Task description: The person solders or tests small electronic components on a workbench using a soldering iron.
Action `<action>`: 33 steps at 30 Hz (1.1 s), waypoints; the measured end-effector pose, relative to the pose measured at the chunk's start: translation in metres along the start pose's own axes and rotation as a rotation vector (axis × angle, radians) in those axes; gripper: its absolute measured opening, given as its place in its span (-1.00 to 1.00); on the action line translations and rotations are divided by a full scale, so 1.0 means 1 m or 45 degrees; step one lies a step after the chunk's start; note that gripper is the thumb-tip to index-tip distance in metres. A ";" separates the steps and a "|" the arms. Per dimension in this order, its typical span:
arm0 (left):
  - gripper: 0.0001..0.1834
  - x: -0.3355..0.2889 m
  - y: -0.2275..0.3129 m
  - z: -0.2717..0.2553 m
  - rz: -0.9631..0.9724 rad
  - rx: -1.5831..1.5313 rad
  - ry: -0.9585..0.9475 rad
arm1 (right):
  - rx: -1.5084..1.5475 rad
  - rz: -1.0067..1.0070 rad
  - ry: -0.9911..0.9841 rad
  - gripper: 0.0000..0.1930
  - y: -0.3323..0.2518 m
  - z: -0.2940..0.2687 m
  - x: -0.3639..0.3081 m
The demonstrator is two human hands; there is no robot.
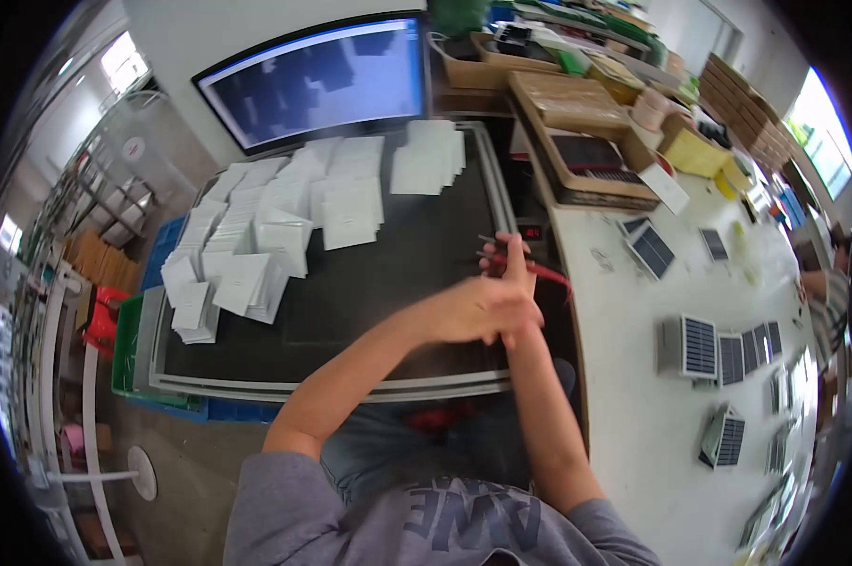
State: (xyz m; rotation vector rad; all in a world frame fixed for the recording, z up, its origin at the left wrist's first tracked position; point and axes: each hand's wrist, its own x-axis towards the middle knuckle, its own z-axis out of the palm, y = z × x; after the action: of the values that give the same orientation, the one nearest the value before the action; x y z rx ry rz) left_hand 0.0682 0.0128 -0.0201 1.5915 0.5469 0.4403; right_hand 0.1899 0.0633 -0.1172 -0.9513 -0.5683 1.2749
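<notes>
The right hand (pixel 515 272) clamps a red tool (pixel 550 274), perhaps so the left hand (pixel 468 309) can touch below this grip; the left's closing I cannot tell.

The left hand (pixel 473 309) lies across the right hand (pixel 517 275), which holds a red-handled tool (pixel 551 274) near the right edge of a dark tabletop (pixel 379 311). Stacks of white cards (pixel 350 209) lean together toward the far left, below a lit screen (pixel 317 80). Small solar panels (pixel 699 347) stand on the white table (pixel 624 415) at right.
</notes>
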 end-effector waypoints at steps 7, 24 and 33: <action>-0.60 -0.014 -0.082 -0.136 -0.197 0.865 0.992 | -0.367 -0.269 -0.062 -0.71 0.042 0.049 0.048; -0.22 0.055 -0.137 -0.161 0.058 1.772 1.255 | -0.267 -0.247 -0.066 -0.69 0.033 0.050 0.046; -0.47 -0.049 -0.123 -0.078 -0.126 1.577 0.997 | -0.332 -0.171 -0.227 -0.78 0.034 0.050 0.037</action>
State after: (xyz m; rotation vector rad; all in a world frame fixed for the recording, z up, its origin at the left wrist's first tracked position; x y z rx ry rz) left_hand -0.0271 0.0540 -0.1333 2.5138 1.7196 0.7142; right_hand 0.1398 0.1130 -0.1255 -1.0000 -0.9403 1.1903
